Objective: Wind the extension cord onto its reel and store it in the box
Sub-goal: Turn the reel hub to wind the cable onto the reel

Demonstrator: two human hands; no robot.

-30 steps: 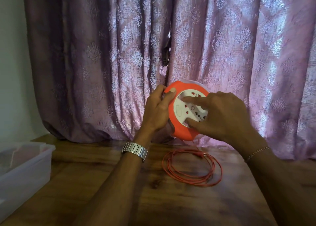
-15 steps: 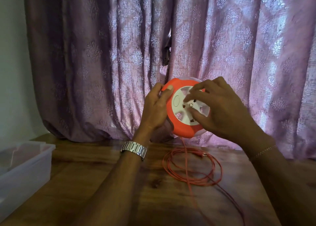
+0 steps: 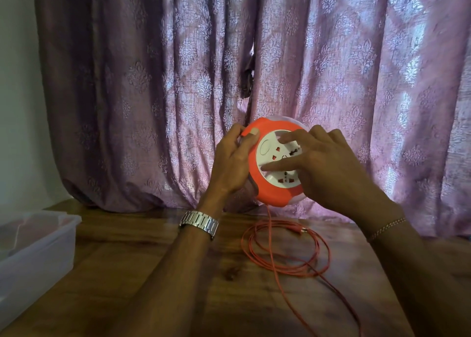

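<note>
Both hands are busy: my left hand (image 3: pixel 230 162) grips the reel (image 3: pixel 274 163) upright above the table's (image 3: pixel 153 273) far edge, right hand (image 3: pixel 323 166) fingers spread flat on its face, cord (image 3: pixel 285 250) coiled directly below.

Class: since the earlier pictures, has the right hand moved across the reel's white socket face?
Yes. The right hand has swung round the white socket face, judged against the left hand's grip.
</note>
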